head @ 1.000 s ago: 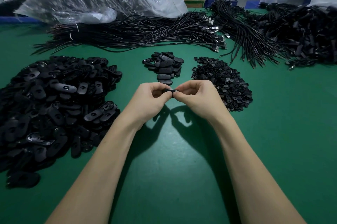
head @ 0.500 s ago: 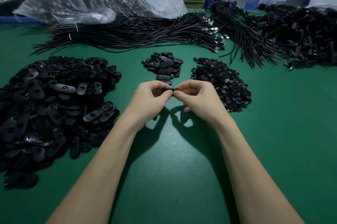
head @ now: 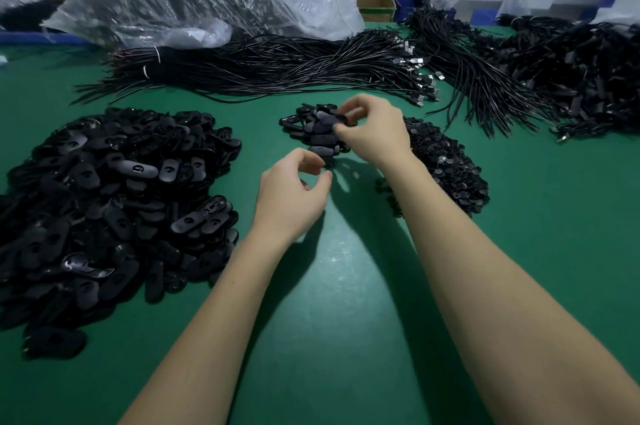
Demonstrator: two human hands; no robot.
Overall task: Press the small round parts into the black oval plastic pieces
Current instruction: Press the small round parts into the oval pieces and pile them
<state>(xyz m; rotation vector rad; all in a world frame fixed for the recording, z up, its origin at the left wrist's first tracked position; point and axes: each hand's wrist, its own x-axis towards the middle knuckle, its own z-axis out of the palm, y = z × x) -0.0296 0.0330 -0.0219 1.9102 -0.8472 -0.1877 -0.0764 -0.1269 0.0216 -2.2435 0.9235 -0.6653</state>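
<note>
Black oval piece [head: 334, 120], seemingly light and rigid, pinched edgewise by the right hand [head: 375, 128] above the small pile [head: 311, 134]. Left hand [head: 294, 192] hangs loosely curled, holding nothing.

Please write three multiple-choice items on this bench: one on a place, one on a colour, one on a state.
1. Where is the pile of small round parts?
A. right of the small middle pile
B. inside the plastic bag
C. at the left edge

2. What colour is the table?
A. grey
B. green
C. white

3. What is the left hand doing?
A. pinching a cable
B. pressing on the big pile
C. holding nothing, fingers loosely curled

Answers: 1 A, it lies just right of that pile. 2 B, the bare surface is green. 3 C; the right hand holds the black oval piece.
</note>
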